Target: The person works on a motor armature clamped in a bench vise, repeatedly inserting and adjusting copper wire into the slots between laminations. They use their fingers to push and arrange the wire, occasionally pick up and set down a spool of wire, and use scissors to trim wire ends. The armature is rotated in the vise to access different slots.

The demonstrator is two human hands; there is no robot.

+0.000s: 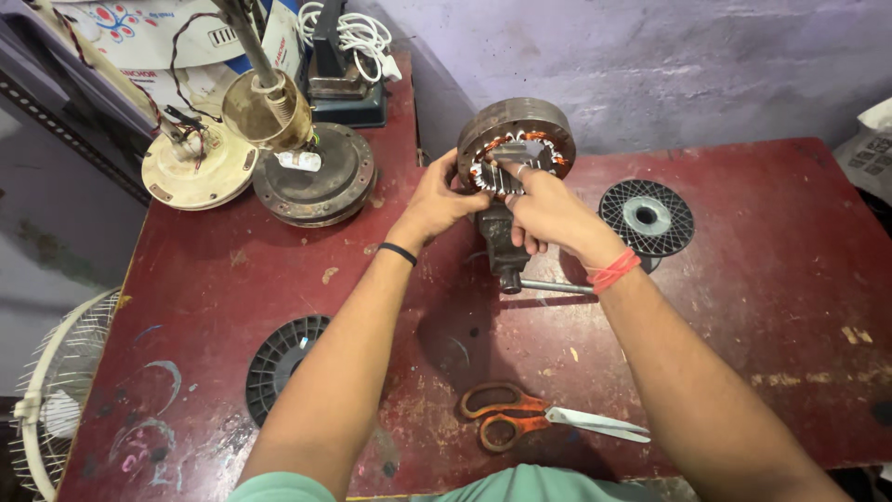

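A round fan motor stator with copper windings stands upright, clamped in a small dark vise at the middle of a red table. My left hand grips the stator's lower left rim. Over the stator's front lies my right hand, its fingers pressing into the windings at the lower centre. A black band sits on my left wrist and a red thread on my right wrist.
Orange-handled scissors lie near the front edge. One black plastic spool lies right of the vise, another under my left forearm. Fan motor housings and a cream cover stand at the back left. A fan guard sits beside the table's left.
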